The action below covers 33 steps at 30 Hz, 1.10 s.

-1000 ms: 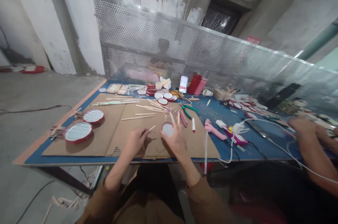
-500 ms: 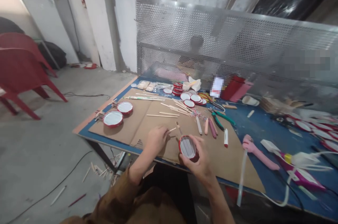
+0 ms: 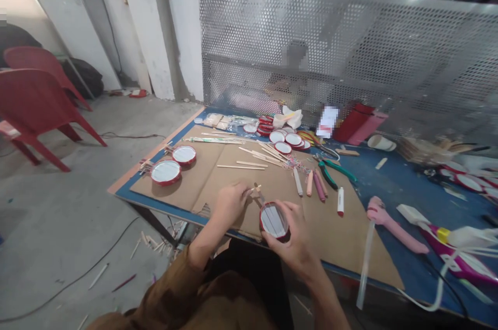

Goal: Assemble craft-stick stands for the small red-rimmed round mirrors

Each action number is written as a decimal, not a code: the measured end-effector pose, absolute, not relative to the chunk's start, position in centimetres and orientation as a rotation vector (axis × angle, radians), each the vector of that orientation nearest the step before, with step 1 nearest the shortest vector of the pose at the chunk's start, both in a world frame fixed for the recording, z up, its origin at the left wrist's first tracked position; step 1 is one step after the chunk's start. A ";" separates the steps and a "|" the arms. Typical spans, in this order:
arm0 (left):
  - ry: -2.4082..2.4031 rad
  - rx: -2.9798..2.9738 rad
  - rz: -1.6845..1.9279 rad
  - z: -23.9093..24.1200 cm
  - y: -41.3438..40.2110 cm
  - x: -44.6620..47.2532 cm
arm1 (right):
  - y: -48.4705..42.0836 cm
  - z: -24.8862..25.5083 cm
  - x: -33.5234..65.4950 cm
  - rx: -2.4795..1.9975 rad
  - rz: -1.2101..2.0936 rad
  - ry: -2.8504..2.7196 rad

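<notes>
My right hand [image 3: 295, 239] is closed round a small red-rimmed round drum [image 3: 274, 220] with a white face, tilted up near the table's front edge. My left hand [image 3: 230, 203] pinches a short wooden stick [image 3: 254, 188] just to the left of the drum, over the brown cardboard sheet [image 3: 218, 174]. More thin wooden sticks [image 3: 249, 165] lie on the cardboard beyond my hands.
Two finished red drums [image 3: 166, 172] sit at the cardboard's left end, more red rims [image 3: 286, 142] at the back. Crayons [image 3: 315, 184], green pliers [image 3: 336, 170], a pink glue gun [image 3: 392, 223] and cables lie right. A perforated metal screen [image 3: 350, 60] backs the table; red chairs [image 3: 35, 107] stand left.
My right hand has lifted the drum off the cardboard and drawn it toward me, face tilted up. My view has swung left, so the neighbouring person's arms are out of sight.
</notes>
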State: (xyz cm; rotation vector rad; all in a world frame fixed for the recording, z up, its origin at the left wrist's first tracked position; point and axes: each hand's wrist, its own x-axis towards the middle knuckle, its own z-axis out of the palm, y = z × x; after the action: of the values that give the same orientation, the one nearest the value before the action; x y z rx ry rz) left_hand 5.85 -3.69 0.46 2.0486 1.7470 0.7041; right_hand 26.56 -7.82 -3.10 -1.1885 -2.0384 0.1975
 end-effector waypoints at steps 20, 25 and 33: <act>1.747 2.012 0.680 1.2 -3.9 5.6 | -7.6 -3.2 26.6 -1.194 0.125 -2.102; 1.756 1.988 0.672 1.4 -4.0 5.5 | -7.8 -2.9 26.4 -1.206 0.119 -2.103; 1.765 1.954 0.684 1.5 -4.2 5.5 | -7.9 -2.6 26.4 -1.181 0.137 -2.115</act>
State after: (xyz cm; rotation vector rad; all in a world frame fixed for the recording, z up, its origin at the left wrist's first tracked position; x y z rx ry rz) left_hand 5.46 -4.15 1.48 1.9542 1.7646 0.6845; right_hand 26.41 -7.89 -2.59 -1.1812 -2.1150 0.1372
